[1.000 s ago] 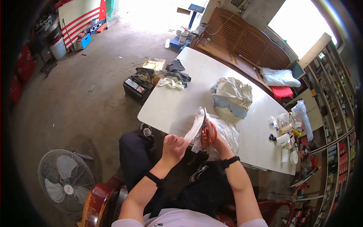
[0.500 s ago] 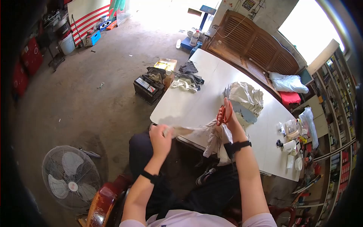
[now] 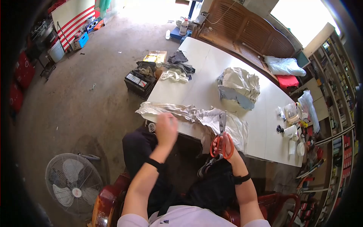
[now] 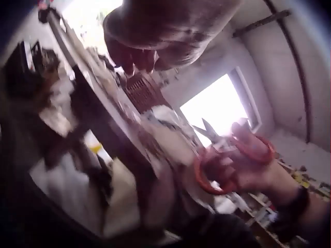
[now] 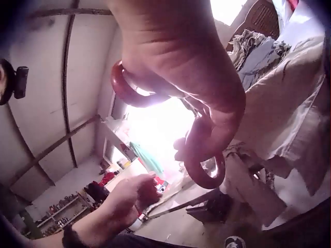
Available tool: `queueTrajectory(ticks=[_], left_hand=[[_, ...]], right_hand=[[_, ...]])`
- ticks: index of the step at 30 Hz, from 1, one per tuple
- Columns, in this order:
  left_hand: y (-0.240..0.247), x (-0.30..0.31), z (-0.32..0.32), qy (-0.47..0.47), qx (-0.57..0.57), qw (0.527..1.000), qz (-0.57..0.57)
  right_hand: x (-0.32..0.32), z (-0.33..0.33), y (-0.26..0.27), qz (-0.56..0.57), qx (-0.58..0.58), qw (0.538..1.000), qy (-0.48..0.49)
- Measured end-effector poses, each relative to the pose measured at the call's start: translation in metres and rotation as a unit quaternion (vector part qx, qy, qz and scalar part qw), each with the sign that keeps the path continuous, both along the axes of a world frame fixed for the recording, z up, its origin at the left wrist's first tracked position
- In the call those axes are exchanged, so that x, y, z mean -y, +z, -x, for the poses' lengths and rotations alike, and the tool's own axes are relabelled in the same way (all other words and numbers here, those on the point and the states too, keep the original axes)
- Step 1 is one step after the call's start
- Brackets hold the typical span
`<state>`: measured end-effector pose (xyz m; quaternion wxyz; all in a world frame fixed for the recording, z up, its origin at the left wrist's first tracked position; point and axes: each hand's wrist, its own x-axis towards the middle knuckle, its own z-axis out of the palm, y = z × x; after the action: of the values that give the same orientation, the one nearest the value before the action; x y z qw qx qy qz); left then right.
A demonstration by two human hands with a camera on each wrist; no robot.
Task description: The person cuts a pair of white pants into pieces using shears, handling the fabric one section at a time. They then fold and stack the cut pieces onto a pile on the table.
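A pair of scissors [image 3: 222, 128] with orange handles is held in my right hand [image 3: 228, 146], fingers through the loops and blades pointing away from me. An off-white, crumpled cloth [image 3: 204, 116] lies along the near edge of the white table [image 3: 181, 109], its narrow part stretching to the left corner and its wider part beside the scissors. My left hand [image 3: 166, 128], blurred, hovers over the near side of that narrow part. In the right wrist view the left hand [image 5: 126, 199] appears with loosely bent fingers and nothing in them.
A stack of folded cloth [image 3: 240, 87] stands farther back on the table. Dark rags [image 3: 179, 62] and a light cloth piece [image 3: 174, 75] lie at the far left edge, beside a black battery [image 3: 138, 83] off the table. Cups [image 3: 290, 131] stand at right; a fan [image 3: 75, 181] is at lower left.
My left hand has let go of the cloth's end, which now lies along the table edge. My right hand, still holding the scissors, went up and away, then came back nearer to me.
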<state>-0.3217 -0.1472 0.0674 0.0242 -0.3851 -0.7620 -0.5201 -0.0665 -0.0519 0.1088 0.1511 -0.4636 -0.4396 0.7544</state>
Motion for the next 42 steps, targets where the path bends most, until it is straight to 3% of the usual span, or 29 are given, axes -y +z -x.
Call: queueTrajectory(ticks=[1,2,4,7,10,12,13,15,16,19,21,22,24,26,27,28,29,30,32,34,36,38,40,42], left_hand=[[0.003,0.006,-0.031,-0.100,0.104,0.978,0.152],[-0.002,0.007,-0.060,-0.192,0.177,0.942,0.213],[-0.059,-0.001,-0.118,-0.216,0.139,0.916,0.309],[-0.070,-0.015,-0.158,-0.206,0.401,0.877,0.169],[-0.073,-0.034,-0.155,-0.185,0.378,0.884,0.203],[-0.061,-0.032,-0.136,-0.173,0.317,0.928,0.090],[-0.060,-0.036,-0.125,-0.165,0.394,0.904,-0.026],[-0.052,-0.032,-0.089,-0.158,0.489,0.857,0.029],[-0.054,-0.034,-0.078,-0.169,0.432,0.883,0.073],[-0.041,-0.038,-0.075,-0.170,0.506,0.843,0.065],[-0.015,-0.036,-0.083,-0.133,0.684,0.712,-0.091],[-0.022,-0.034,-0.091,-0.133,0.684,0.712,-0.091],[-0.048,-0.019,-0.121,-0.090,0.708,0.670,-0.205],[-0.062,-0.009,-0.165,0.059,0.677,0.712,-0.178],[-0.094,-0.002,-0.183,0.069,0.667,0.734,-0.103],[-0.086,-0.001,-0.192,0.077,0.654,0.752,-0.024],[-0.076,0.000,-0.212,0.147,0.592,0.791,0.057],[-0.077,-0.004,-0.216,0.079,0.612,0.784,0.060],[-0.078,-0.014,-0.226,-0.082,0.680,0.728,0.019],[-0.075,-0.028,-0.228,-0.074,0.678,0.731,0.029],[-0.082,-0.038,-0.222,-0.134,0.660,0.737,0.062],[-0.073,-0.040,-0.218,-0.128,0.651,0.744,0.074],[-0.070,-0.035,-0.211,-0.157,0.494,0.850,0.096],[-0.059,-0.030,-0.206,-0.165,0.406,0.897,0.057]], right_hand=[[0.001,-0.005,-0.002,-0.014,0.004,1.000,0.005],[0.003,-0.009,-0.004,-0.029,0.008,0.999,0.010],[0.000,-0.015,0.001,-0.046,-0.012,0.998,-0.031],[-0.019,-0.035,-0.014,-0.117,-0.021,0.991,-0.057],[-0.035,-0.045,-0.023,-0.185,0.016,0.973,-0.140],[-0.042,-0.047,-0.033,-0.225,0.030,0.964,-0.142],[-0.051,-0.048,-0.045,-0.212,0.033,0.968,-0.133],[-0.059,-0.051,-0.053,-0.158,0.009,0.971,-0.179],[-0.060,-0.049,-0.049,-0.108,-0.012,0.970,-0.219],[-0.068,-0.058,-0.043,-0.071,-0.033,0.974,-0.213],[-0.070,-0.067,-0.039,-0.057,-0.063,0.975,-0.203],[-0.073,-0.071,-0.040,-0.057,-0.062,0.976,-0.203],[-0.081,-0.079,-0.040,0.033,-0.094,0.970,-0.221],[-0.085,-0.087,-0.041,0.066,-0.122,0.965,-0.223],[-0.085,-0.089,-0.042,0.099,-0.150,0.957,-0.229],[-0.085,-0.090,-0.043,0.100,-0.149,0.957,-0.227],[-0.085,-0.093,-0.045,0.106,-0.157,0.951,-0.243],[-0.085,-0.094,-0.044,0.110,-0.165,0.945,-0.259],[-0.083,-0.095,-0.042,0.108,-0.150,0.944,-0.274],[-0.081,-0.091,-0.038,0.106,-0.141,0.942,-0.287],[-0.074,-0.093,-0.037,0.071,-0.118,0.953,-0.271],[-0.058,-0.095,-0.031,0.038,-0.129,0.965,-0.225],[-0.037,-0.086,-0.021,-0.012,-0.124,0.986,-0.115],[-0.014,-0.074,-0.017,-0.030,-0.094,0.993,-0.069]])
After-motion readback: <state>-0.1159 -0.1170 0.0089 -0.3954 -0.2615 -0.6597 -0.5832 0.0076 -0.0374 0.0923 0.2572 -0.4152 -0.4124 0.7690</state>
